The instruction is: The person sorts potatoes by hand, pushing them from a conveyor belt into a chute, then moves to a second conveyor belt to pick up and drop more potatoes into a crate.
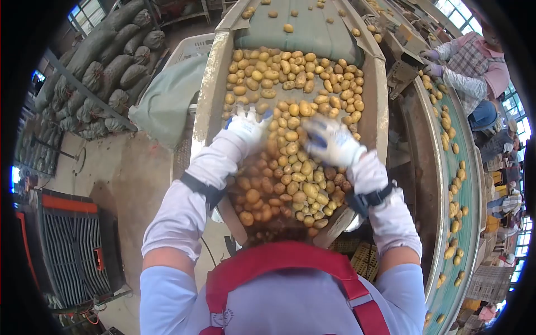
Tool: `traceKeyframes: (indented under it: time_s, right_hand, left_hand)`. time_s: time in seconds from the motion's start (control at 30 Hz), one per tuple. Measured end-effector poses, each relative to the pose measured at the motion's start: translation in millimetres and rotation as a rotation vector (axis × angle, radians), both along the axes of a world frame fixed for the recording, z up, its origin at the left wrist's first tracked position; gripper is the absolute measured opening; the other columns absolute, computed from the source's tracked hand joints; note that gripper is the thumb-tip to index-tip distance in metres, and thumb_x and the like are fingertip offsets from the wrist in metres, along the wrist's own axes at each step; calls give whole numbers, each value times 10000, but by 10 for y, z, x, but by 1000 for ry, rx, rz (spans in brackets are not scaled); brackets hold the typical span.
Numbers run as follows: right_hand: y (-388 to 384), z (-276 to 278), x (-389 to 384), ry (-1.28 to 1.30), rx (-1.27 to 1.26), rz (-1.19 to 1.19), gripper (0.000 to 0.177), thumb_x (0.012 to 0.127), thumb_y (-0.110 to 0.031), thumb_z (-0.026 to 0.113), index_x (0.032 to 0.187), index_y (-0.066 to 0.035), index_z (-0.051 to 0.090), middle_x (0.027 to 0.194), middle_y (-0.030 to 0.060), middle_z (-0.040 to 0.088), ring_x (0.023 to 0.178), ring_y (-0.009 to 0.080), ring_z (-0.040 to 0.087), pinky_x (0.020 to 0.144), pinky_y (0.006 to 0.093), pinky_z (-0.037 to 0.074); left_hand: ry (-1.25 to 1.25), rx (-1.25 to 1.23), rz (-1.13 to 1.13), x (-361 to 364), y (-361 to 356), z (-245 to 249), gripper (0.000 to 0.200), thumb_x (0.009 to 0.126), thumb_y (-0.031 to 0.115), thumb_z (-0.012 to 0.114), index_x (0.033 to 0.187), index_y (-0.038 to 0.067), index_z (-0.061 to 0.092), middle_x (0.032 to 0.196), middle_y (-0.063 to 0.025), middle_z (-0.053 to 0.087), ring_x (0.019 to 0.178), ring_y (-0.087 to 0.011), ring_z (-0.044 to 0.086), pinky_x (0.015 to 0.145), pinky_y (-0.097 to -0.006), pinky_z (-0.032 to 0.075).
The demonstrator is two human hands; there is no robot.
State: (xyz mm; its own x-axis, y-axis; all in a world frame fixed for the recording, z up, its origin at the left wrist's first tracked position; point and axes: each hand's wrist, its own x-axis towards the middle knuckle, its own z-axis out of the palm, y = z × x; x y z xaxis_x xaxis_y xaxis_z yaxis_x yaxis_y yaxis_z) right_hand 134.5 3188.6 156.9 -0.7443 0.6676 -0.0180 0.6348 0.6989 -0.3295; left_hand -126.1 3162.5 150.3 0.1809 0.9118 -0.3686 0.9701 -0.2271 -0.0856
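Observation:
Many loose potatoes (294,124) lie in a wide metal chute (204,92) in front of me. My left hand (248,127), in a white and blue work glove, is over the left side of the chute with its fingers spread. Right of the middle, my right hand (330,139), gloved alike, is low over the potatoes. Motion smears its fingers, and I cannot tell whether they hold a potato. Nearer my body, the potatoes pile up thickly between the chute's narrowing sides.
A green belt (301,34) with a few potatoes meets the chute's far end. Another conveyor belt (468,209) carries potatoes on the right, where a person (472,70) works. Full sacks (106,72) are stacked at left, behind a white crate (190,47). A slatted machine (70,245) stands lower left.

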Motion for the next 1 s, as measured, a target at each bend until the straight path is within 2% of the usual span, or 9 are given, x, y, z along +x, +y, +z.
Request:
traceKeyframes:
  time_s: [0.07, 0.23, 0.37, 0.5, 0.53, 0.8, 0.83, 0.93, 1.0]
  right_hand:
    - [450, -86, -149, 84, -123, -209, 565, 916, -444, 561, 1421, -219, 442, 1470, 185, 409, 1409, 350, 314, 1152, 512, 233]
    - [637, -412, -623, -112, 309, -131, 521, 897, -296, 563, 1405, -273, 451, 1237, 128, 569, 1194, 327, 527, 1086, 552, 303]
    - [439, -417, -640, -152, 220, -174, 435, 920, -228, 502, 1355, -227, 517, 1175, 146, 602, 1136, 317, 559, 1043, 503, 334]
    - [232, -66, -98, 274, -171, -59, 423, 904, -144, 552, 1327, -151, 541, 1160, 155, 607, 1075, 337, 594, 959, 429, 458]
    - [270, 47, 153, 418, 59, -18, 446, 868, -63, 576, 1308, -137, 567, 1157, 146, 623, 1051, 331, 615, 913, 399, 502]
    - [257, 739, 3531, 333, 608, -1014, 362, 933, -125, 602, 1291, -76, 588, 1210, 143, 633, 1108, 261, 601, 966, 367, 452]
    - [176, 721, 3645, -30, 608, -1206, 383, 925, -132, 608, 1305, -89, 582, 1233, 155, 622, 1109, 254, 602, 966, 381, 458]
    - [-126, 810, 2770, -10, 852, -885, 398, 918, -107, 596, 1315, -94, 574, 1256, 144, 613, 1116, 250, 603, 968, 378, 464]
    - [-267, 759, 1651, 563, 308, -684, 411, 903, -100, 609, 1312, -92, 572, 1262, 134, 604, 1125, 251, 599, 972, 361, 465]
  left_hand:
    - [37, -5, -89, -15, -107, -20, 877, 818, 364, 703, 1535, 192, 228, 1532, -306, 224, 1377, -557, 243, 1127, -539, 279]
    - [-92, -96, -64, -58, -385, 55, 836, 815, 374, 702, 1517, 205, 280, 1508, -317, 253, 1362, -533, 296, 1109, -529, 321]
    - [-190, -111, -99, -193, -572, 61, 798, 811, 389, 705, 1498, 220, 335, 1497, -304, 282, 1351, -516, 325, 1096, -523, 339]
    - [-263, -62, -92, -304, -702, 51, 789, 798, 406, 716, 1484, 238, 365, 1507, -262, 292, 1386, -499, 267, 1105, -560, 300]
    - [-256, -71, -98, -292, -732, 63, 800, 797, 410, 719, 1489, 242, 354, 1511, -253, 289, 1400, -492, 245, 1115, -570, 277]
    - [-94, -167, -119, -124, -776, 123, 896, 761, 449, 753, 1509, 236, 307, 1525, -238, 268, 1400, -479, 256, 1129, -563, 253]
    - [-95, -165, -119, -157, -737, 113, 896, 761, 449, 753, 1509, 236, 307, 1525, -238, 268, 1400, -479, 256, 1129, -563, 253]
    - [-349, -89, -51, -197, -646, 69, 882, 767, 470, 744, 1502, 227, 321, 1523, -244, 271, 1386, -484, 283, 1127, -549, 268]
    - [-205, -118, -24, 28, -594, 83, 882, 764, 506, 736, 1494, 216, 335, 1518, -252, 276, 1367, -500, 307, 1114, -577, 271]
